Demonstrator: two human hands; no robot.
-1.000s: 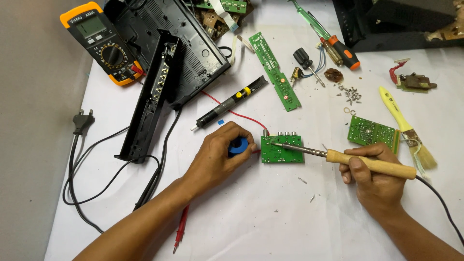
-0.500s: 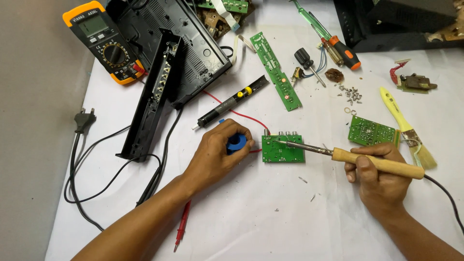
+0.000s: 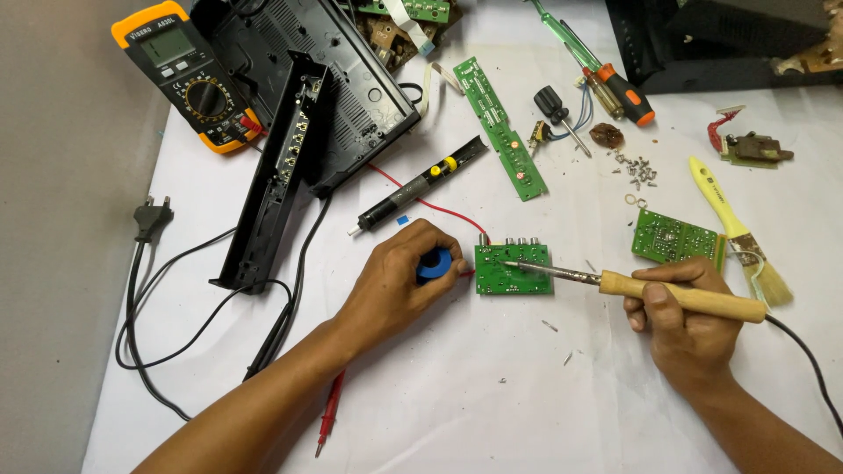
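A small green circuit board [image 3: 515, 269] lies flat on the white sheet near the middle. My right hand [image 3: 687, 326] grips a soldering iron [image 3: 685, 297] by its wooden handle, and its metal tip rests on the board's left half. My left hand [image 3: 399, 276] sits just left of the board, fingers curled around a blue solder spool [image 3: 435, 264]. A red wire [image 3: 435, 207] runs to the board's top left corner.
A desoldering pump [image 3: 413, 187], a long green board [image 3: 500, 128], another green board [image 3: 675, 236], screwdrivers [image 3: 606, 79], loose screws [image 3: 638, 167] and a yellow brush [image 3: 738, 230] lie around. A multimeter [image 3: 189, 75] and an open black casing [image 3: 303, 96] sit at the back left. A plug [image 3: 151, 218] lies left.
The soldering iron tip has slid left across the small board. My left hand with the blue spool has barely shifted.
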